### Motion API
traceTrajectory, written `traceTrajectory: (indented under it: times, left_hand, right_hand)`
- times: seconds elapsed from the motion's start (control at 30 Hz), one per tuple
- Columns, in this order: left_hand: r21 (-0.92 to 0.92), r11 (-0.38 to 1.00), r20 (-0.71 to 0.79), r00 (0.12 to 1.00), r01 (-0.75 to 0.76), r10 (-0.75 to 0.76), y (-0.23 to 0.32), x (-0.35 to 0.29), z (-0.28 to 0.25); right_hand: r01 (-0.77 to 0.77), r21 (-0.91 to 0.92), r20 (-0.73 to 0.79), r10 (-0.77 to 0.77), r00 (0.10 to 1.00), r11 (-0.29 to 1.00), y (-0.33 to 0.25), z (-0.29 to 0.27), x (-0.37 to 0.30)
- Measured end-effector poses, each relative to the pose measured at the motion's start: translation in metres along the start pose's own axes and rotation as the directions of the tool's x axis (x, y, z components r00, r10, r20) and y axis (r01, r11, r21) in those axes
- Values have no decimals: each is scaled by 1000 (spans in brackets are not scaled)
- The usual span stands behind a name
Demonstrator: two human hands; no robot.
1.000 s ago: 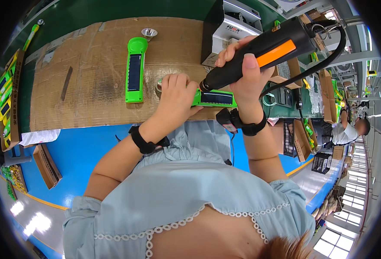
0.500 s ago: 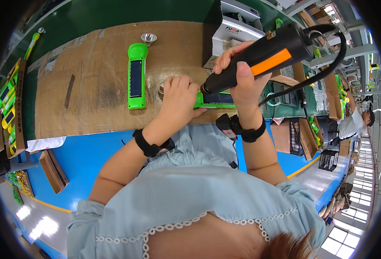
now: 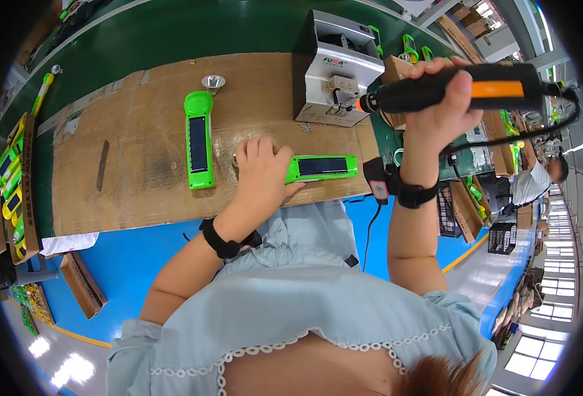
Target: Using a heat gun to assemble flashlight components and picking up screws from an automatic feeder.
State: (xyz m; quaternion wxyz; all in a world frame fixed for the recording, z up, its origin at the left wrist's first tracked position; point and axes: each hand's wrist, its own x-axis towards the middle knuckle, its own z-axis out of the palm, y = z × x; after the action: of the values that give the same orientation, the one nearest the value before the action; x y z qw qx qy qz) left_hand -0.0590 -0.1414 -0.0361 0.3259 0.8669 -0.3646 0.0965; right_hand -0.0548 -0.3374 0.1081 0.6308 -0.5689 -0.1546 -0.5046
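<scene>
Blue floor (image 3: 130, 261), bright windows (image 3: 532, 356)

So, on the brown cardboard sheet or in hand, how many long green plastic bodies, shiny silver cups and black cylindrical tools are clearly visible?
Long green plastic bodies with dark panels: 2
Shiny silver cup: 1 (a mostly hidden piece beside the left hand isn't counted)
Black cylindrical tool, in the right hand: 1
Total: 4

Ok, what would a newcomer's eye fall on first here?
Probably the black driver with its orange stripe, in the right grip at upper right, its tip near the front of the silver-and-black box. Next, two bright green torches on the cardboard: one torch lying crosswise at the left grip, the other torch lengthwise farther left.
</scene>
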Motion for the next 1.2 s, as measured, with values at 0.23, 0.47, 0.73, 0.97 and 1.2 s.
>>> traceTrajectory:
  times: [0.23, 0.47, 0.73, 0.97, 1.2]
  left_hand:
    - [54, 997, 11, 998, 54, -54, 7, -3, -1]
    - [56, 996, 3, 998, 65, -65, 8, -4, 0]
    - [58, 997, -47, 998, 55, -53, 4, -3, 4]
    - [50, 998, -70, 997, 42, -38, 3, -5, 5]
    - [35, 996, -73, 994, 84, -81, 4, -5, 6]
  right_hand:
    - [-33, -248, 38, 44, 998, 968, 41, 0, 7]
    - [-98, -235, 131, 131, 983, 967, 38, 1, 8]
    - [-344, 211, 288, 278, 916, 915, -15, 4, -57]
    - [-346, -48, 335, 342, 878, 937, -32, 12, -80]
    - [-400, 111, 263, 361, 895, 910, -24, 18, -89]
